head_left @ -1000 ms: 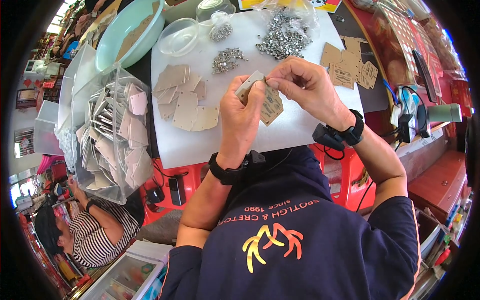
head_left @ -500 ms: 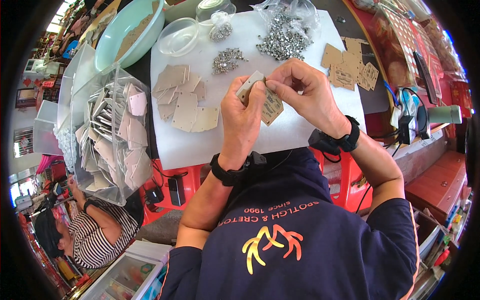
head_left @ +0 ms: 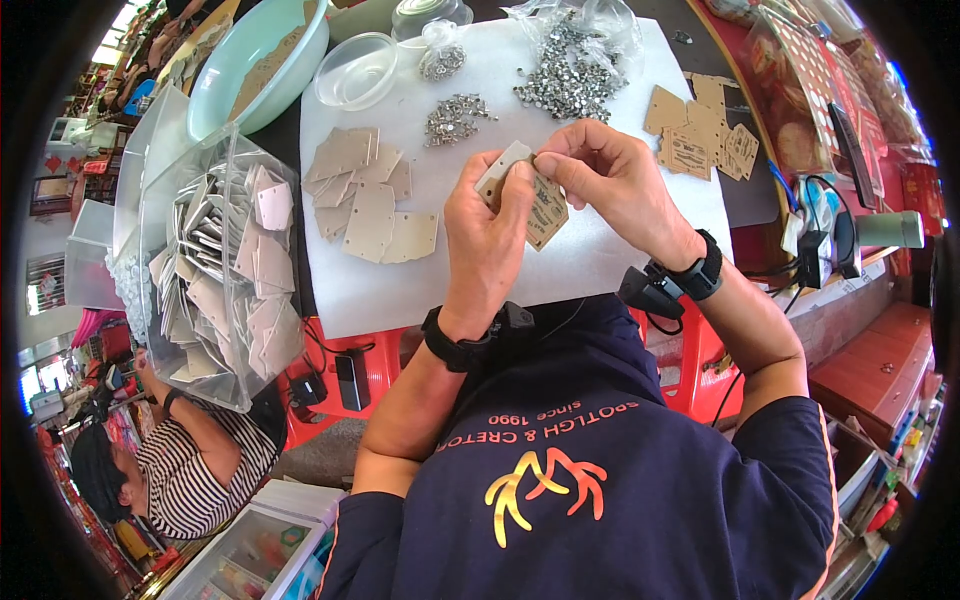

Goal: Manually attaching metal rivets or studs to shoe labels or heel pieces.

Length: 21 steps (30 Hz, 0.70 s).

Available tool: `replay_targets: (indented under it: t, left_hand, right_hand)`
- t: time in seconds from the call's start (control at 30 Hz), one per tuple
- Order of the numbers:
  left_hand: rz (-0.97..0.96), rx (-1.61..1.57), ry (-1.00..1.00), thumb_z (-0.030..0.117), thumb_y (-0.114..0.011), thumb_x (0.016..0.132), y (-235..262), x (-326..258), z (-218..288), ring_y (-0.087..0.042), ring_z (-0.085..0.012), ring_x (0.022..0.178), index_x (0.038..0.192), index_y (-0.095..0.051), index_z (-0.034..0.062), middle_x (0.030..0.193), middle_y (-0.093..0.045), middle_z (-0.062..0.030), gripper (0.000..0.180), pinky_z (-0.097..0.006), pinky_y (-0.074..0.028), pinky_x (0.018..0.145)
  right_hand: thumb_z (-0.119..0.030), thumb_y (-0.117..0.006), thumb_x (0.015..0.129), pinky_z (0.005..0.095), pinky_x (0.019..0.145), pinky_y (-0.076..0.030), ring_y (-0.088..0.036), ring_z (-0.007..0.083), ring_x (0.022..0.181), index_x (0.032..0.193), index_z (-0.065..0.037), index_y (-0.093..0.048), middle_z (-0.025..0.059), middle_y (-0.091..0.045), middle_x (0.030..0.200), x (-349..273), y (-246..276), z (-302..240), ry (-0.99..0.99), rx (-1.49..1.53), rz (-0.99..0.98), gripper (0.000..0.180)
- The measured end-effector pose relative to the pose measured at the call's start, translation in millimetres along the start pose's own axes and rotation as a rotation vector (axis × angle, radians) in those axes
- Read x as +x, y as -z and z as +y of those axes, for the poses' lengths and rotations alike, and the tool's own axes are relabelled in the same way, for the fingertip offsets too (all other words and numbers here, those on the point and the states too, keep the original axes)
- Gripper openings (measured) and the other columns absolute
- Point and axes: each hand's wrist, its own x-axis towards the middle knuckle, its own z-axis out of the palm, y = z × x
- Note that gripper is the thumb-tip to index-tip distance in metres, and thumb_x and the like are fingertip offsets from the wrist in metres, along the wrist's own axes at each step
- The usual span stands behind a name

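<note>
My left hand (head_left: 482,235) is closed on a pair of small cardboard cards over the white board. One is a plain grey card (head_left: 511,158); the other, a printed brown card (head_left: 546,215), slants out below the fingers. At the upper edge of the printed card, my right hand (head_left: 625,190) has its thumb and forefinger pinched together. Whatever lies between those fingertips is hidden. Left of my hands is a pile of plain grey cards (head_left: 370,222). Beyond them lie a small heap of metal studs (head_left: 457,122) and a larger heap of metal studs (head_left: 568,80) by a plastic bag.
Printed cards (head_left: 690,150) lie at the white board's (head_left: 380,300) right edge. A clear bin (head_left: 232,345) full of grey cards stands left, near a pale green basin (head_left: 262,22) and a round clear tub (head_left: 345,92). Another person (head_left: 190,450) in stripes sits lower left.
My right hand has shifted very slightly, its fingertips still at the card's upper edge. The printed card has tilted a little. My left hand keeps its hold.
</note>
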Motion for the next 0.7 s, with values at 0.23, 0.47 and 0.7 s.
replay_targets:
  t: [0.23,0.47,0.7]
  left_hand:
    - [-0.01,0.051,-0.039,0.021,-0.058,0.097,0,-1,3,-0.053,-0.0032,0.071,0.106,-0.057,-0.0015,0.082,-0.06,-0.0014,0.024,-0.021,-0.046,0.06]
    - [-0.042,0.012,-0.041,0.02,-0.059,0.097,2,0,3,-0.053,-0.0026,0.071,0.103,-0.057,-0.0001,0.082,-0.06,-0.0003,0.021,-0.021,-0.046,0.06]
    - [-0.131,0.004,-0.008,0.02,-0.059,0.097,5,-1,2,-0.053,-0.0025,0.074,0.103,-0.053,0.002,0.084,-0.06,-0.0003,0.019,-0.02,-0.046,0.064]
  right_hand:
    - [-0.02,-0.067,0.091,0.0221,0.06,-0.044,-0.051,0.0042,0.067,0.102,-0.001,-0.068,0.0,-0.063,0.078,3,2,12,0.057,-0.082,-0.008,0.022]
    - [-0.02,-0.066,0.091,0.0219,0.061,-0.044,-0.051,0.0042,0.068,0.099,-0.001,-0.069,-0.001,-0.063,0.079,1,9,-2,0.181,-0.267,-0.042,0.02]
    - [-0.02,-0.063,0.093,0.0224,0.063,-0.045,-0.051,0.0034,0.072,0.101,0.002,-0.066,-0.0013,-0.062,0.08,3,16,-1,-0.022,-0.12,-0.157,0.023]
